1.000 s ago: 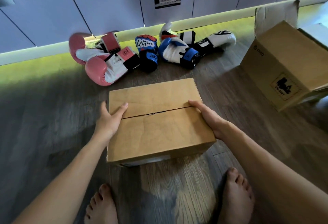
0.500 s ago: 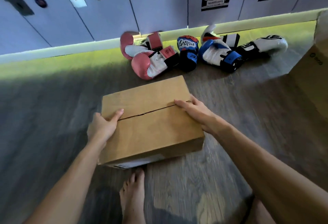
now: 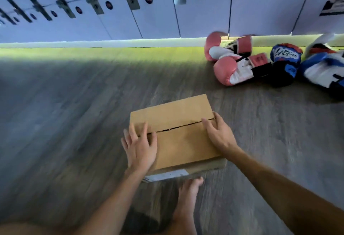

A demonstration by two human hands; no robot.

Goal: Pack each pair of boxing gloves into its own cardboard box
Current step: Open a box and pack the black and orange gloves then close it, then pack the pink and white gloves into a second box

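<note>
A closed cardboard box [image 3: 182,147] lies on the wooden floor in front of me, its two top flaps meeting at a seam. My left hand [image 3: 140,146] rests flat on the box's left edge with fingers spread over the seam. My right hand [image 3: 219,134] holds the right edge, thumb on top near the seam. A pair of pink and white boxing gloves [image 3: 234,67] lies at the back right by the lockers. Beside them are a blue, red and black glove [image 3: 285,61] and a blue and white glove [image 3: 323,68], cut off by the frame edge.
A row of white numbered lockers [image 3: 158,11] runs along the back, with a lit yellow-green strip at its base. My bare foot [image 3: 188,195] stands just under the box's near edge. Bare wooden floor [image 3: 65,113] stretches to the left.
The view has swung left, so the gloves now sit at the far right and the big open box is out of sight. My left hand moved from the box's side onto its top.
</note>
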